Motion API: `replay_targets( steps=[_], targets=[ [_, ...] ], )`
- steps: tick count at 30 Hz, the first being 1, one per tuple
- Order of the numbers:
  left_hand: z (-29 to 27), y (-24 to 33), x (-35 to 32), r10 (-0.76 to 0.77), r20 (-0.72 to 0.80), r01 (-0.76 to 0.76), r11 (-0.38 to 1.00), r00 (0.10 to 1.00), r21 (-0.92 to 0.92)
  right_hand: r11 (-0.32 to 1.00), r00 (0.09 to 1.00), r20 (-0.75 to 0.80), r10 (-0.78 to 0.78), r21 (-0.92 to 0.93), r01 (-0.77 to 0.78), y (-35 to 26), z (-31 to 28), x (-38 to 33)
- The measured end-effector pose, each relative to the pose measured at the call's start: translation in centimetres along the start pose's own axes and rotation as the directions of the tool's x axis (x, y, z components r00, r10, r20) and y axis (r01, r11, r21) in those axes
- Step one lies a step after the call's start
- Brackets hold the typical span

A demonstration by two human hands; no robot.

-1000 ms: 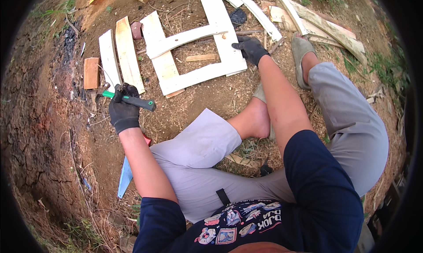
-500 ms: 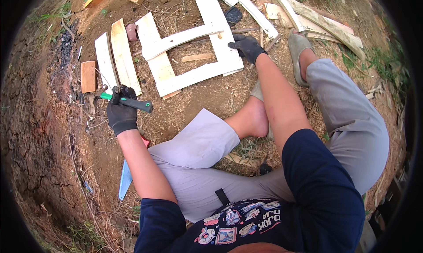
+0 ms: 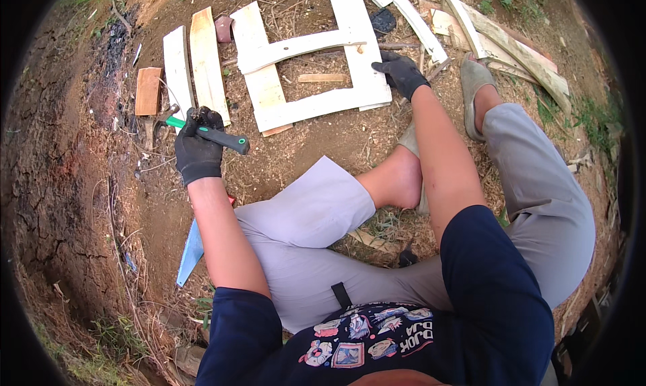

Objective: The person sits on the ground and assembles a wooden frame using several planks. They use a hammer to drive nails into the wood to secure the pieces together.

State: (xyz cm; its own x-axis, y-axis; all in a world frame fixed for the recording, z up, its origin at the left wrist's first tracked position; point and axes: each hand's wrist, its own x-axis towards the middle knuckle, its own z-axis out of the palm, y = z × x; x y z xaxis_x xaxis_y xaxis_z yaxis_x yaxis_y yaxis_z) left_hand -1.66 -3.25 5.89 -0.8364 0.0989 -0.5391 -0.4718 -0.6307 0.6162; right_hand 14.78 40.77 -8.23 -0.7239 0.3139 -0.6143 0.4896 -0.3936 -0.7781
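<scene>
Bare dirt ground [image 3: 316, 150], littered with twigs and wood scraps, scorched dark at the upper left; grass at the edges. Person sits on it, legs folded, grey trousers, dark blue shirt.

White plank frame [image 3: 303, 63] lies flat ahead: two long boards crossed by two shorter ones. Loose planks [image 3: 195, 63] sit just left of it; more slats [image 3: 471, 29] are piled at the upper right. Saw blade [image 3: 190, 251] lies on the dirt beside the left thigh.

Right hand [image 3: 402, 73], black glove, rests on the frame's right board near its lower corner, fingers spread flat, pinning it down.

Left hand [image 3: 198, 147], also gloved, is lifted off to the left of the frame, fingers clamped round a hammer [image 3: 208, 134] with a green neck and black grip. Head is mostly hidden behind the glove.

Judgement: step in hand looks like nailing the frame joints, one hand bracing. Next move calls for bringing the hammer over a joint and striking squarely, clear of the bracing fingers. No nail visible.
</scene>
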Motion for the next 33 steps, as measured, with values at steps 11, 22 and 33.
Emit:
replay_targets(
  steps=[11,22,33],
  targets=[
    [0.4,-0.5,0.0,0.028,-0.072,-0.031,0.999,0.997,-0.038,0.998,1.000,0.007,0.011,0.054,-0.011,0.3,0.0,-0.1],
    [-0.8,-0.3,1.0,-0.011,-0.010,0.010,0.997,1.000,-0.078,0.998,0.999,0.001,0.043,0.053,-0.043,1.0,-0.5,1.0],
    [-0.6,-0.3,1.0,-0.003,-0.078,-0.002,0.997,0.997,-0.073,1.000,0.999,-0.041,-0.010,-0.024,0.009,0.7,0.1,0.5]
  ],
)
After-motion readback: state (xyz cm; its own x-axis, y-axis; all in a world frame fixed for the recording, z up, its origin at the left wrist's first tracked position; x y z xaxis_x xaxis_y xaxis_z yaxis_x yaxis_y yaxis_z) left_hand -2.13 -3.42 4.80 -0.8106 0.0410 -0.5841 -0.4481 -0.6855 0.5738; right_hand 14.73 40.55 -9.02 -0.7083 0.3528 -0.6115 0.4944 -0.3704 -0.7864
